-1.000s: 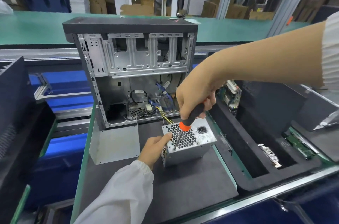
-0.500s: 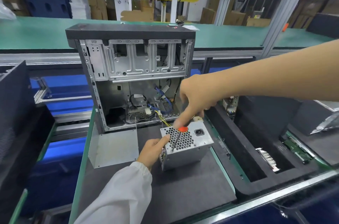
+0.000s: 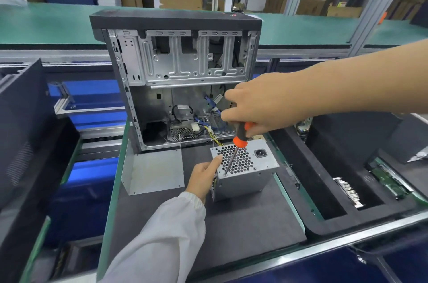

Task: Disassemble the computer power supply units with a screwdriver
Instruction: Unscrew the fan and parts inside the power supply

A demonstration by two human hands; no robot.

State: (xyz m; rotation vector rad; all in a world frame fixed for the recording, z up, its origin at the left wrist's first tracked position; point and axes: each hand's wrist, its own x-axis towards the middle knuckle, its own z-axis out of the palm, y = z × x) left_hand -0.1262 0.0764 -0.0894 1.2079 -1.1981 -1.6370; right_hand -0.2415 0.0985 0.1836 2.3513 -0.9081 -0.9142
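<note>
A silver power supply unit (image 3: 243,168) stands on the dark mat of the desk (image 3: 243,224), close to the middle and a little toward the right edge, with its perforated fan grille and black power socket (image 3: 261,153) facing up. The left hand (image 3: 203,177), coming out of a white sleeve (image 3: 162,238), holds the unit from its left side: the thumb lies on the top left edge of the grille and the other fingers curl against the side wall, though most of them are hidden behind the box. The right hand (image 3: 257,109) reaches in from the right with a bare forearm, and its fingers (image 3: 231,116) are closed around the black and orange handle of a screwdriver (image 3: 236,146). The metal shaft slants down and to the left across the grille, with its tip at the front left corner of the top face, at a screw there as far as can be told. Yellow wires (image 3: 214,138) run from the back of the unit into an open computer case (image 3: 180,79) that stands upright at the far edge of the mat, its side panel off and its metal drive bays showing. A flat grey metal panel (image 3: 154,170) lies on the mat just left of the unit, in front of the case. To the right of the desk, a black foam tray (image 3: 301,190) holds circuit boards (image 3: 389,178) in its compartments.
</note>
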